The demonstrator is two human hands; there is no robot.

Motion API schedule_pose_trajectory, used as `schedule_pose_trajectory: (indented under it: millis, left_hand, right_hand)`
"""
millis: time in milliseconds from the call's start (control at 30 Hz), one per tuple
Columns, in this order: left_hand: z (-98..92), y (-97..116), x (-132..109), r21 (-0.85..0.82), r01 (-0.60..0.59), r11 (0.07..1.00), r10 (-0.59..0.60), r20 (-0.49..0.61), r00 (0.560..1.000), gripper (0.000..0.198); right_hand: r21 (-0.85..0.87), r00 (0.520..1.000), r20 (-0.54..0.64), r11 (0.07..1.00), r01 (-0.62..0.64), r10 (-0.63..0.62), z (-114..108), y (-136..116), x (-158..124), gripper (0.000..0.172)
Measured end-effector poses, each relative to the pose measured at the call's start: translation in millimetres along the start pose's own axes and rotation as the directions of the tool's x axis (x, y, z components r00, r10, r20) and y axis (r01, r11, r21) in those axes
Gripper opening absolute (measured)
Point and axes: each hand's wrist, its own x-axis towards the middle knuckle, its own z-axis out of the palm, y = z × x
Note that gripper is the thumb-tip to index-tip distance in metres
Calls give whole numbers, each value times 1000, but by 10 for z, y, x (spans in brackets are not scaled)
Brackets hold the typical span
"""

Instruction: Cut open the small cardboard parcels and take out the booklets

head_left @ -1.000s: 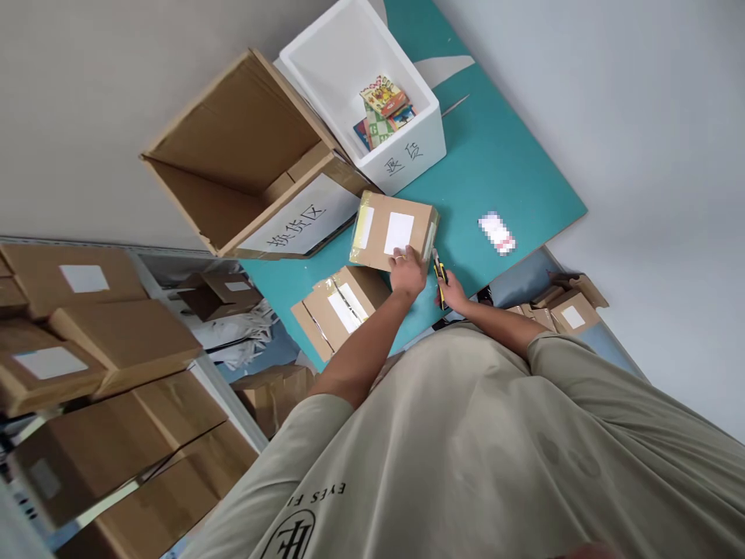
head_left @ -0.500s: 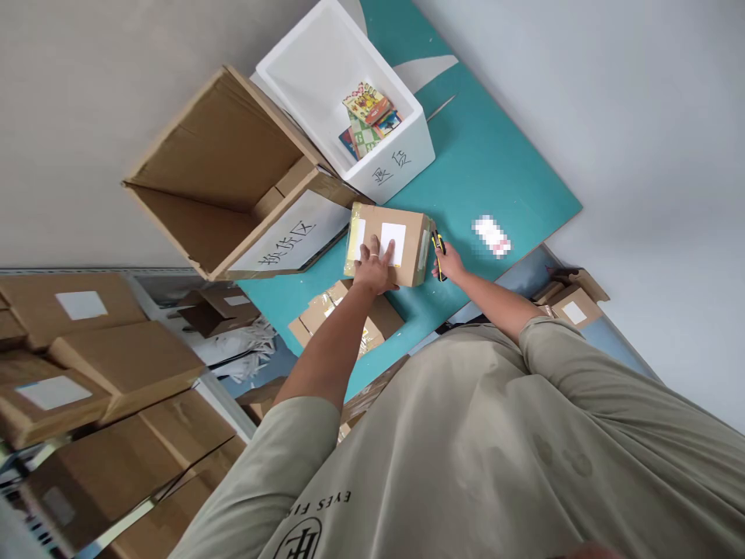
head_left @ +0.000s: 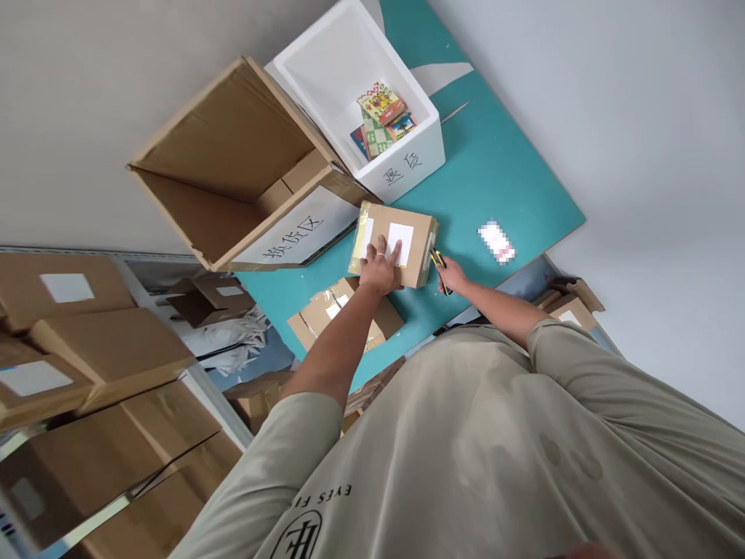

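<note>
left hand (head_left: 378, 273) is resting, fingers (head_left: 381, 243) spread, on a seemingly unopened box (head_left: 420, 247), while right hand (head_left: 452, 275) is grasping a knife (head_left: 438, 261) at its end.

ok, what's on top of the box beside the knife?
On the box: the left hand, a wide white label, a narrower label, and tape along one end. The hand covers part of the wide label; the surface beneath is hidden.

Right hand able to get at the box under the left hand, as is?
Likely yes: the right hand holds the cutter right beside the box, with nothing visible between them.
</note>
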Motion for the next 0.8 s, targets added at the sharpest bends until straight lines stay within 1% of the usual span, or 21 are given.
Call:
schedule_pose_trajectory:
  millis: [100,200,367,500,600,700,800]
  left_hand:
    - [4,15,2,-4,1,1000,-1,3,1000,158]
    - [2,34,4,-19,-1,1000,1,3,1000,159]
    - [-12,71,8,-61,5,998,-6,-20,1000,156]
    - [-19,98,5,-76,9,997,-11,-32,999,155]
    - [-24,114,9,-70,11,998,-13,-29,999,157]
    - [-37,127,17,-75,9,997,-11,-23,1000,161]
    - [-55,139,23,-78,4,997,-6,-18,1000,160]
  right_hand:
    - [-16,1000,17,1000,-23,23,35,90,-93,13]
    - [-29,1000,21,999,-18,19,-12,146,-157,10]
    - [-73,998,50,997,-22,26,-88,284,-303,16]
    - [-109,993,111,994,-25,37,-24,445,-475,21]
    - [-143,993,114,990,-15,32,20,523,-583,23]
    - [-206,990,136,978,-11,40,33,580,-676,20]
    - [-236,986,157,972,-10,48,36,630,-740,15]
